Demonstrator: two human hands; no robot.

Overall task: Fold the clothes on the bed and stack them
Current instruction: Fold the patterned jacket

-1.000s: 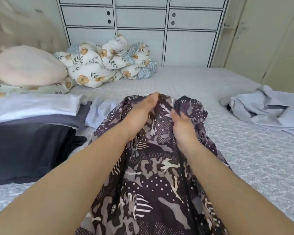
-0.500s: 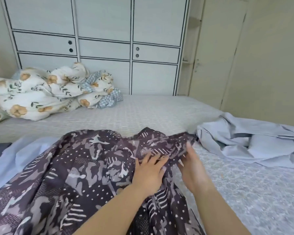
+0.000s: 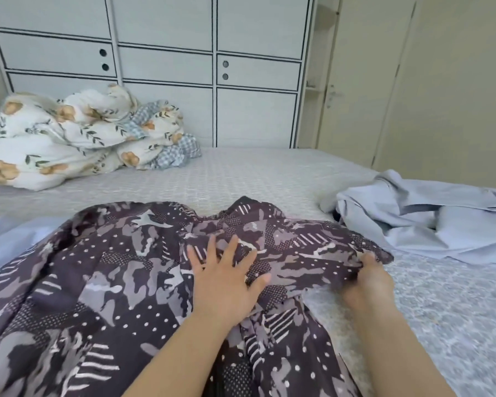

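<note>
L hand (image 3: 222, 277) flat, fingers spread, pins patterned garment (image 3: 121, 285) mid-bed; R hand (image 3: 368, 277) nearer its loose R edge, prob. pinching it (blurred), cloth's long axis running L-R.

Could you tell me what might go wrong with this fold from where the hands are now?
1. The patterned garment lies rumpled, so creases may get folded in while the left hand presses it flat.
2. The right hand pinches only its edge, which might slip.
3. That edge lies close to the loose pale blue garment, which might get caught up.
</note>
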